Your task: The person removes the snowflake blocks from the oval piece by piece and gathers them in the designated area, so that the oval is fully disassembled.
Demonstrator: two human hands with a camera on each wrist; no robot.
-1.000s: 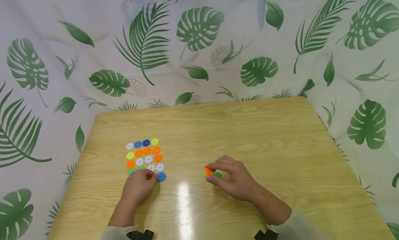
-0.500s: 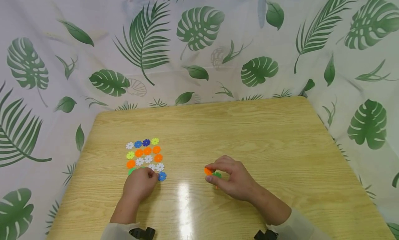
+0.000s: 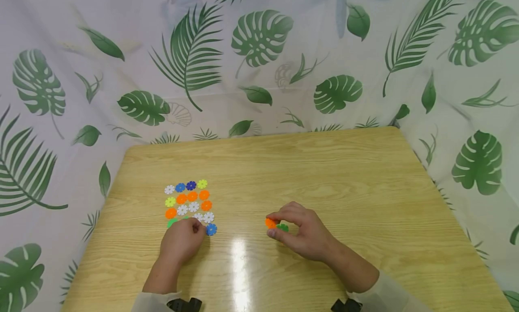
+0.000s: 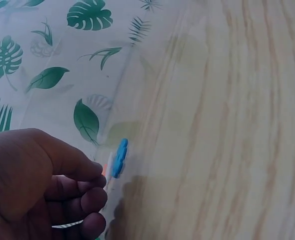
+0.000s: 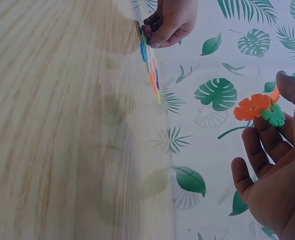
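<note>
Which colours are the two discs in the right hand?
Orange disc and green disc; the right wrist view shows them best.

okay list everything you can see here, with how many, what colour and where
Table: one, light wood, centre.
Backdrop cloth: one, white with green leaves, behind and beside the table.
Flat flower discs: a grid at the table's left; white, orange, blue, yellow and green, some hidden by the left hand, so no exact count.
Blue disc: one, at the grid's near right corner.
Orange disc: one, in the right hand.
Green disc: one, joined to the orange disc.
Left hand: fingers curled at the grid's near edge.
Right hand: holds the joined discs.
</note>
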